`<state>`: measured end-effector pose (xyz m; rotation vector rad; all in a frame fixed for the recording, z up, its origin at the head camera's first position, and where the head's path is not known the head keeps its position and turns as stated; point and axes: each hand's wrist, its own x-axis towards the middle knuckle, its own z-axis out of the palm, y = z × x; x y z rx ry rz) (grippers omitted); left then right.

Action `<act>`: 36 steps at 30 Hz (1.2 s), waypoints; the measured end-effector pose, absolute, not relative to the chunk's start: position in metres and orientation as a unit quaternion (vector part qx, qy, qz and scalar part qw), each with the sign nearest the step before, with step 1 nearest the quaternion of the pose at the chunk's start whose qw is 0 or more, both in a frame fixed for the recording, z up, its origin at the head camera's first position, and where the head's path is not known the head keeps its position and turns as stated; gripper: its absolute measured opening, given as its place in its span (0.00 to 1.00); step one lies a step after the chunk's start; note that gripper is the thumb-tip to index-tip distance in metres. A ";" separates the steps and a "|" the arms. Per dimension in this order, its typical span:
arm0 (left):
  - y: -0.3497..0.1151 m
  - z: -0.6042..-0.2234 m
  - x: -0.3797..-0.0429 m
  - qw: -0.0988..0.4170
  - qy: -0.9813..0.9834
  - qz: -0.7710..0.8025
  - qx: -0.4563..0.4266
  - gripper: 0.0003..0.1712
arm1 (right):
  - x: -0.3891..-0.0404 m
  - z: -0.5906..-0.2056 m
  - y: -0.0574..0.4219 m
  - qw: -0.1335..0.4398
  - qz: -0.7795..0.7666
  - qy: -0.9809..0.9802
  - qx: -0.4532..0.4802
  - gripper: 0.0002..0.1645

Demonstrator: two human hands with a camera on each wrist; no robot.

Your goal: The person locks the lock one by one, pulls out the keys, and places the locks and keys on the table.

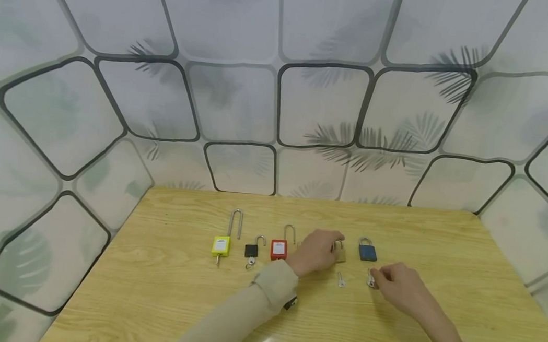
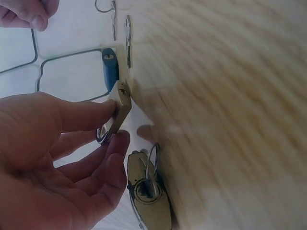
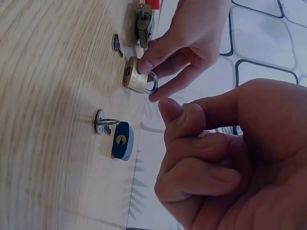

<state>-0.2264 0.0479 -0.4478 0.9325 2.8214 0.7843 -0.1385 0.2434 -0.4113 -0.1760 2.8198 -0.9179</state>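
My left hand [image 1: 316,252] pinches a small brass padlock [image 3: 135,82] between thumb and fingers, its shackle toward the palm side. In the head view the hand covers part of this padlock. A single key [image 1: 341,280] lies on the table in front of it. My right hand [image 1: 401,287] is beside a ring of keys [image 3: 100,122], fingers curled in and thumb against the index finger. The right wrist view shows the keys apart from this hand, on the table in front of a blue padlock [image 1: 367,251]. Nothing shows between the right fingers.
Leftward in a row lie a yellow padlock [image 1: 221,245], a black padlock [image 1: 251,250] and a red padlock [image 1: 278,248], their shackles open. Another brass padlock [image 2: 152,206] with a key in it sits by my left hand. A patterned curtain [image 1: 311,173] rises behind the wooden table [image 1: 153,289].
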 end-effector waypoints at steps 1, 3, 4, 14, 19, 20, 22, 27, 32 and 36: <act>0.049 -0.448 -0.227 0.028 0.919 0.242 0.310 0.22 | -0.139 -0.412 0.243 0.088 -0.310 0.945 -0.055 0.23; 0.049 -0.448 -0.227 0.023 0.921 0.227 0.316 0.22 | -0.139 -0.412 0.243 0.093 -0.311 0.944 -0.052 0.23; 0.050 -0.448 -0.228 0.021 0.922 0.221 0.319 0.21 | -0.139 -0.413 0.243 0.094 -0.311 0.944 -0.053 0.23; 0.047 -0.448 -0.230 0.004 0.923 0.220 0.316 0.15 | -0.140 -0.416 0.243 0.098 -0.301 0.947 -0.047 0.23; 0.027 -0.441 -0.227 -0.028 0.935 0.244 0.256 0.14 | -0.139 -0.415 0.244 0.099 -0.296 0.949 -0.049 0.21; 0.021 -0.440 -0.226 -0.032 0.937 0.240 0.252 0.11 | -0.139 -0.414 0.244 0.101 -0.297 0.948 -0.049 0.21; 0.010 -0.439 -0.222 -0.026 0.944 0.226 0.240 0.09 | -0.138 -0.414 0.245 0.102 -0.300 0.947 -0.051 0.21; -0.005 -0.443 -0.207 -0.007 0.955 0.163 0.246 0.18 | -0.134 -0.415 0.246 0.101 -0.306 0.945 -0.062 0.21; -0.005 -0.447 -0.200 -0.026 0.959 0.124 0.255 0.19 | -0.134 -0.417 0.245 0.095 -0.302 0.946 -0.067 0.22; -0.003 -0.449 -0.202 -0.028 0.965 0.114 0.234 0.19 | -0.137 -0.418 0.245 0.095 -0.300 0.947 -0.068 0.22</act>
